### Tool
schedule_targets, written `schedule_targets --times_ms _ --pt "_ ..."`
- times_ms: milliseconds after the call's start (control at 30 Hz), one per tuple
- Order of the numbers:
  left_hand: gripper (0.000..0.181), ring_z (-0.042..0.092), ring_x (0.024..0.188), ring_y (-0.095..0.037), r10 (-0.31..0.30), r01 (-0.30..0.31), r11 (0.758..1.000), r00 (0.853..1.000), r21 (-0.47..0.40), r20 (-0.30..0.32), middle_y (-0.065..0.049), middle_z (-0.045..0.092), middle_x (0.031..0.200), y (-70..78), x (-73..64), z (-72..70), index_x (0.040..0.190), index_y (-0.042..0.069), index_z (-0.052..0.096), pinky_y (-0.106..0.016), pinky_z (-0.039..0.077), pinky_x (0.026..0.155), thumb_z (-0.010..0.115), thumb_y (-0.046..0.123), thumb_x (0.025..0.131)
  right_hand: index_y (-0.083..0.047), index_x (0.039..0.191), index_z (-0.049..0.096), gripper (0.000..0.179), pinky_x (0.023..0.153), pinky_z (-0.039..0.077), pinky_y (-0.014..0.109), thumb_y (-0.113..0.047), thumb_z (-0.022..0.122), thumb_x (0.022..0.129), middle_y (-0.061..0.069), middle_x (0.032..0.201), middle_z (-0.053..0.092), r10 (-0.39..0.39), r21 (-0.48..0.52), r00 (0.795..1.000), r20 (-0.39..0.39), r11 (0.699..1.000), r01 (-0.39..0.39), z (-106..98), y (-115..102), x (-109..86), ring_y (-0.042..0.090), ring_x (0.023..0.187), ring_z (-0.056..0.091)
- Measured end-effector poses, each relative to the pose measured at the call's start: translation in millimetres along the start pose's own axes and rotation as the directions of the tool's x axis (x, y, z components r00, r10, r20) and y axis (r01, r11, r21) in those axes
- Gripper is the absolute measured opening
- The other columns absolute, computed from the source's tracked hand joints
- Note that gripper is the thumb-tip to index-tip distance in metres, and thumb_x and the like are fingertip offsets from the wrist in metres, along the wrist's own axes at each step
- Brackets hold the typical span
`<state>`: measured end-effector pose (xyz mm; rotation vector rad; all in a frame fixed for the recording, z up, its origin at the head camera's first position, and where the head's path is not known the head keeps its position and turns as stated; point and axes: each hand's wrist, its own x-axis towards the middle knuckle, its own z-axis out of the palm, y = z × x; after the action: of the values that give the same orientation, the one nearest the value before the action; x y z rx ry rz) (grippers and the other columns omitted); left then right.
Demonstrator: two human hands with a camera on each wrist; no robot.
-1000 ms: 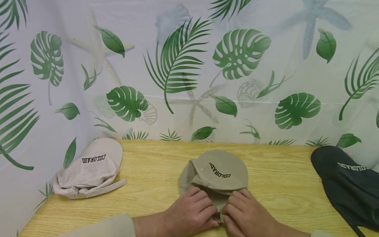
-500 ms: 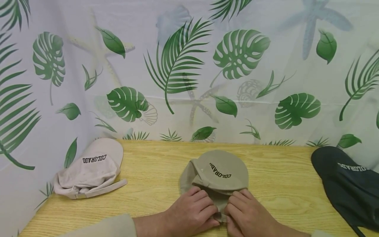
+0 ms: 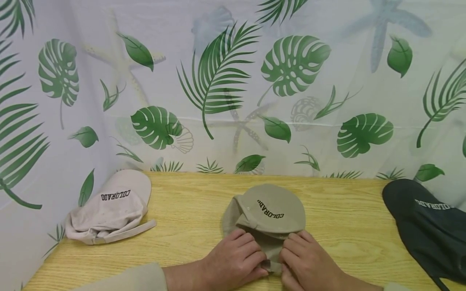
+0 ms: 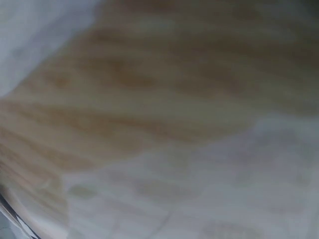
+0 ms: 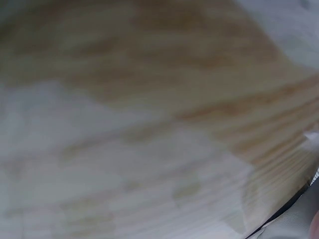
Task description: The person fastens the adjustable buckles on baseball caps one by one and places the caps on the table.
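Note:
A khaki baseball cap with "COLORADO" in black letters lies mid-table in the head view, its open back toward me. My left hand grips the left part of the rim and back strap, fingers curled over it. My right hand grips the right part the same way. Between the hands a short stretch of back strap shows, with a small buckle beside the left fingertips. The thumbs' hold is mostly hidden. Both wrist views show a blurred wood surface and no cap.
On the left of the wooden table lies a pale pinkish cap with its strap hanging loose. A black cap lies at the right edge. A leaf-printed cloth stands behind and to the left.
My right hand has shifted slightly to the right, and more of the strap shows between the hands. The left hand and the other caps stay in place.

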<state>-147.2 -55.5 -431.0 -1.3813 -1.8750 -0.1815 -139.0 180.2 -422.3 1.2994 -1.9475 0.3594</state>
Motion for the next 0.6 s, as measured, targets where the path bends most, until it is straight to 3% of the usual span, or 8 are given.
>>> schedule_targets --times_ms 167,400,600 --pt "0.025 0.058 0.085 -0.008 0.019 -0.019 1.0 1.0 -0.002 -0.014 0.01 0.064 0.089 -1.0 -0.7 0.4 0.095 0.019 0.069 -0.028 0.046 0.083 0.06 0.042 0.098 -0.022 0.077 0.059 0.025 0.074 0.032 0.024 -0.025 0.045 0.098 -0.013 0.075 0.05 -0.027 0.056 1.0 -0.011 0.998 0.027 0.7 -0.4 2.8 0.005 0.072 0.041" --pt "0.025 0.058 0.085 -0.008 0.024 -0.024 1.0 0.999 -0.009 -0.029 0.01 0.064 0.089 -0.8 -0.5 0.6 0.094 0.019 0.069 -0.028 0.045 0.083 0.059 0.042 0.099 -0.021 0.076 0.058 0.024 0.072 0.03 0.023 -0.021 0.046 0.097 -0.012 0.074 0.048 -0.08 0.088 0.996 -0.039 0.993 0.083 1.5 -0.3 6.0 0.005 0.071 0.04" --pt "0.025 0.058 0.084 -0.008 0.023 -0.023 1.0 0.999 -0.006 -0.034 0.01 0.064 0.088 -0.3 1.2 1.1 0.094 0.02 0.069 -0.028 0.045 0.083 0.061 0.043 0.097 -0.022 0.075 0.055 0.024 0.072 0.028 0.022 -0.022 0.043 0.096 -0.013 0.073 0.045 -0.064 0.077 0.997 -0.032 0.995 0.067 1.1 0.1 5.3 0.004 0.07 0.037"
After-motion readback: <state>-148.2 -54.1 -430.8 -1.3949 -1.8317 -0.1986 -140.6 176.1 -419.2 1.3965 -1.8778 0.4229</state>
